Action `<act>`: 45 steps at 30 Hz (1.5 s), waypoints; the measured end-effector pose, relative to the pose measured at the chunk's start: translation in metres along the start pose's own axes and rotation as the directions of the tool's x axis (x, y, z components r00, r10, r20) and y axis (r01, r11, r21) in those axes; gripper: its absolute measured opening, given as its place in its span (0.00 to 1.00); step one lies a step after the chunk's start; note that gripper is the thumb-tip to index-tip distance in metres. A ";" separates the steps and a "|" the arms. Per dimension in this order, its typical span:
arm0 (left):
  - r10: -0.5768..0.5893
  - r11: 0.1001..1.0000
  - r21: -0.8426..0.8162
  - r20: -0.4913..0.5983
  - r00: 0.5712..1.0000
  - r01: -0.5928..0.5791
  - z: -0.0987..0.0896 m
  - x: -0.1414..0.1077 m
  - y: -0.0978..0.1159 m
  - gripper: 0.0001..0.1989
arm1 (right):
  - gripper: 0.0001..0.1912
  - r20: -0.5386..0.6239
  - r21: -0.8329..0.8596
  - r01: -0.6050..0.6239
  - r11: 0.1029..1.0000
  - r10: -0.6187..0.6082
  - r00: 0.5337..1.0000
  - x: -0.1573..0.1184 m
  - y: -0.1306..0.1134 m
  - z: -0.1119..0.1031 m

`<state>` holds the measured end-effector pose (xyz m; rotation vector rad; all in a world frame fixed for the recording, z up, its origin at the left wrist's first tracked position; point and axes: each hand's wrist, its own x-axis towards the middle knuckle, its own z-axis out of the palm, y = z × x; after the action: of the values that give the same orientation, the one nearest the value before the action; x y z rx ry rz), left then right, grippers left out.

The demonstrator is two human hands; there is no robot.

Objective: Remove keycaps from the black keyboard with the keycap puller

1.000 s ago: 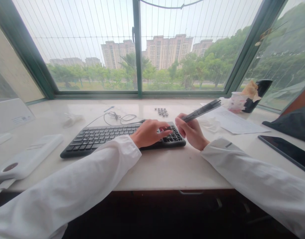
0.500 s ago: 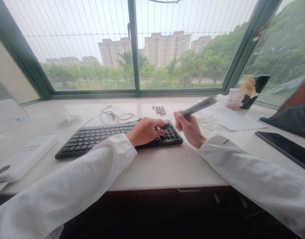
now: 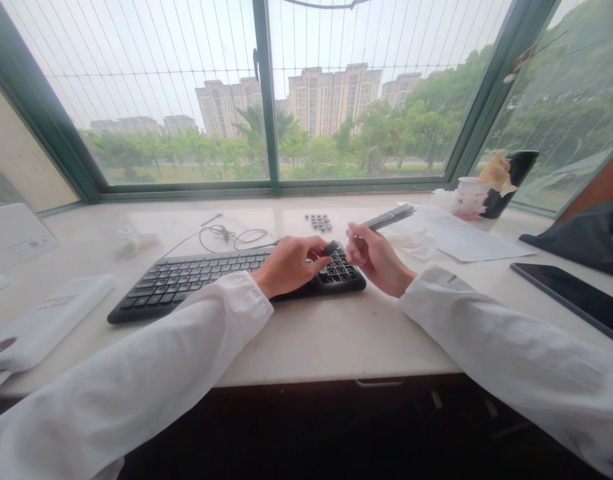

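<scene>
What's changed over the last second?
Far end of the long dark object in the right hand swung left, toward the hand. Camera view shifted slightly; no visible release. Left hand still at the number pad; keyboard and loose keycaps unmoved.

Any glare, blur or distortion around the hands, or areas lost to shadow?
Head view: hazy daylight through the window, pale reflections on the desk behind the keyboard; wide-angle stretch apparent in the sleeves toward the edges; nearly black below the desk; left hand and right hand clear enough, key legends too soft to read.
</scene>
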<state>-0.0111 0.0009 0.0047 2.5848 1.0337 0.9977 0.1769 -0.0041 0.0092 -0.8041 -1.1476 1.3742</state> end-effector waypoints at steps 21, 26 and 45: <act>-0.059 0.998 0.031 -0.055 0.997 0.061 0.003 0.001 0.001 0.14 | 0.15 -0.085 -0.131 0.027 0.991 -0.038 0.996 0.003 0.001 -0.006; -0.119 0.993 0.009 -0.061 0.991 0.120 0.001 0.002 0.002 0.14 | 0.14 0.033 0.083 -0.122 0.989 0.119 0.992 0.005 -0.004 -0.008; -0.170 0.973 -0.163 -0.032 0.985 0.163 0.005 0.002 0.001 0.14 | 0.19 -0.050 -0.168 0.136 0.976 -0.146 0.988 0.006 0.007 -0.007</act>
<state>-0.0064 0.0016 0.0029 2.3158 1.1116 1.0546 0.1807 0.0035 0.0017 -0.8594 -1.2564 1.1407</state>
